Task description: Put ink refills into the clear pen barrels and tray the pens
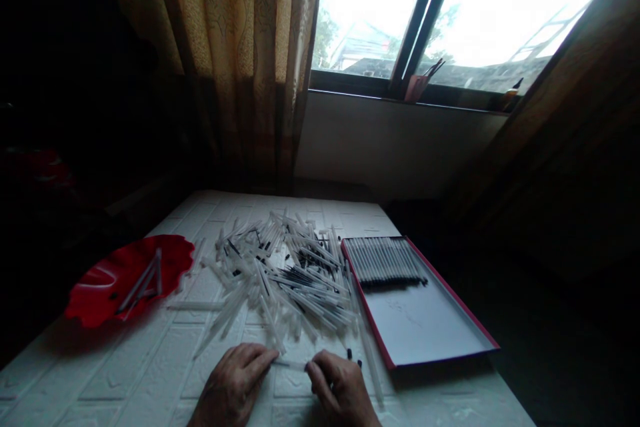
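Between my two hands a slim, clear pen lies level, just above or on the near part of the white table. My left hand pinches its left end. The other end is in the closed fingers of my right hand, which hide whatever is at that tip. Beyond my hands spreads a loose pile of clear pen barrels, with dark pen refills and small black pieces among them. A small black cap sits just past my right hand.
At the right, a shallow red-edged box holds a row of black-ended pens along its far side. A red wavy-rimmed bowl with a few pens stands at the left. Behind the brick-patterned table are a curtain and a window.
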Motion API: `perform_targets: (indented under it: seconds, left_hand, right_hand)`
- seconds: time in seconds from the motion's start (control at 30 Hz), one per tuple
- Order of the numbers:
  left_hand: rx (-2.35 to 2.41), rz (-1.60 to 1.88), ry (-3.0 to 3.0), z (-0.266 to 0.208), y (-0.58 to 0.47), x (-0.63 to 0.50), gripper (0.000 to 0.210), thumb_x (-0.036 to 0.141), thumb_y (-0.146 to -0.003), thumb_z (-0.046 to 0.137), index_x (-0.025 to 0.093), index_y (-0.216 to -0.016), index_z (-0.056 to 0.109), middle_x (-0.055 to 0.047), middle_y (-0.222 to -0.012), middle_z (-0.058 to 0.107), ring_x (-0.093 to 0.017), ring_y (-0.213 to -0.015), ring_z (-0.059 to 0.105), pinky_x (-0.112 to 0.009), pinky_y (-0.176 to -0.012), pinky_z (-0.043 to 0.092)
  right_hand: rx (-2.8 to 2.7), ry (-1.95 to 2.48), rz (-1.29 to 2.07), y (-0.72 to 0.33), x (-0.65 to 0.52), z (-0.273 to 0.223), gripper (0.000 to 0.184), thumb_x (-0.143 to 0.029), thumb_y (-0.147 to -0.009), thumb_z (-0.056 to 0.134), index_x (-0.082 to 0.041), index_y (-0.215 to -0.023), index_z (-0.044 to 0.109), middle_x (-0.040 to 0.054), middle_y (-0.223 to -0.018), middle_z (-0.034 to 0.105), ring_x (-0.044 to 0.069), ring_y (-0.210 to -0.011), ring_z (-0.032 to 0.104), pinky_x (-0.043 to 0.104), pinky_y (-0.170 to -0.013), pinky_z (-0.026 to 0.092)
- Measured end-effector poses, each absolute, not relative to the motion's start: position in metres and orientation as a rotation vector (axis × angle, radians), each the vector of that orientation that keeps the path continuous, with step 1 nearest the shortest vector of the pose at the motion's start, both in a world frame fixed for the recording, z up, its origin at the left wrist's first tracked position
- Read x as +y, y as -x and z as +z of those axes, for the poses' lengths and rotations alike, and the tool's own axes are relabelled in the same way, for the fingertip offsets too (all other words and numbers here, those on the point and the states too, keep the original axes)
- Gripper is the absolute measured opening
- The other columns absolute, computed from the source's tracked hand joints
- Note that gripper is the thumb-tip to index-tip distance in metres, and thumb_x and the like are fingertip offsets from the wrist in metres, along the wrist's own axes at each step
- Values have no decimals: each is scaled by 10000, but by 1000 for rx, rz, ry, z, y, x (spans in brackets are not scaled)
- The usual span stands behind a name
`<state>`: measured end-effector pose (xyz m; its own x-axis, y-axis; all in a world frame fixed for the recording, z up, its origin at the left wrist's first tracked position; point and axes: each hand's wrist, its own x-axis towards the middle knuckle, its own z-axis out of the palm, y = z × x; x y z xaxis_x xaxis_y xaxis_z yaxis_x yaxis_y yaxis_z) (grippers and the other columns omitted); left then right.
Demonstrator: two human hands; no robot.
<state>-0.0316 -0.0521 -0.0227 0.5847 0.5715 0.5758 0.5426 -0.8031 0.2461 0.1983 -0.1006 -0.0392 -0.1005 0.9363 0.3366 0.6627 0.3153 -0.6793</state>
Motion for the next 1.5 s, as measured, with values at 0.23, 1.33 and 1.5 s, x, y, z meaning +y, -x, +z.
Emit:
perform_targets:
  seconds: [0.23, 1.33, 1.5]
  left_hand:
    - [971, 912, -2805, -24, 33, -52, 429, 38, -858, 412, 242, -1186, 598, -44, -938, 728, -174, -827, 706, -242, -730, 581]
    - [1156, 868, -2902, 2, 8, -20, 236, 138, -902, 505, 261, -1009, 676, -20, -884, 714, -185, -783, 677, -292, -716, 521]
    - [1504, 447, -2752, 12, -21, -13, 252, 96, -812, 617, 231, -1006, 702, -57, -979, 705, -253, -909, 656, -372, -788, 497]
  right_hand:
    - [-1741, 1401, 611, -199, -102, -39, 251, -351, -955, 451, -188, -958, 641, 27, -721, 700, 135, -550, 643, 191, -530, 458]
    - [-1782, 1376, 179, -230, -117, -59, 364, -359, -1027, 303, -213, -1119, 623, 82, -852, 773, 209, -687, 752, 228, -585, 551]
    - [-1777, 1411, 224, -230, -118, -66, 386, -386, -1025, 298, -213, -1108, 632, 92, -849, 770, 217, -706, 752, 239, -621, 566]
